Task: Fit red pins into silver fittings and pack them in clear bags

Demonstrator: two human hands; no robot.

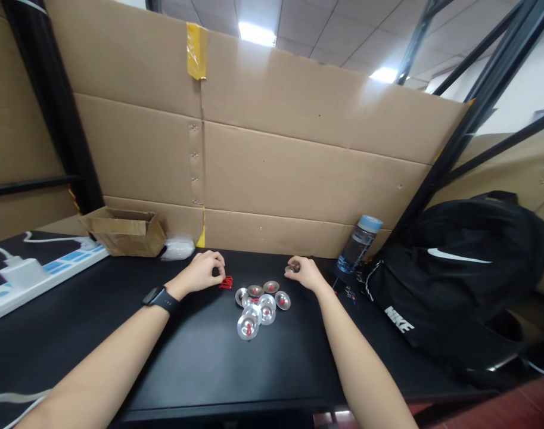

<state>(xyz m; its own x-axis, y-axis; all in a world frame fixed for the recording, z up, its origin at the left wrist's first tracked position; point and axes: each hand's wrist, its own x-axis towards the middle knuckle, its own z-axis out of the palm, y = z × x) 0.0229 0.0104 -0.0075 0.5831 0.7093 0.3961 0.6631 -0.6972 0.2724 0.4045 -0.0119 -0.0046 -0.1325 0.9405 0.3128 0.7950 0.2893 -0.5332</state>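
Observation:
Several shiny round metal discs (248, 327) with small red pieces at their centres lie in an overlapping cluster on the black table (200, 363). Left of the cluster is a small pile of red loops (226, 282). My left hand (204, 271), with a dark watch on the wrist, has its fingers curled at the edge of that pile; what lies between the fingertips is too small to make out. Behind and right of the cluster, my right hand (302, 271) pinches one metal disc (291, 269) between thumb and fingers.
An open cardboard box (128, 232) and a clear plastic bag (179, 247) stand at the back left, near a white power strip (70, 265). A water bottle (358, 244), keys (351, 295) and a black backpack (459, 280) are on the right. A cardboard wall (276, 173) closes the back.

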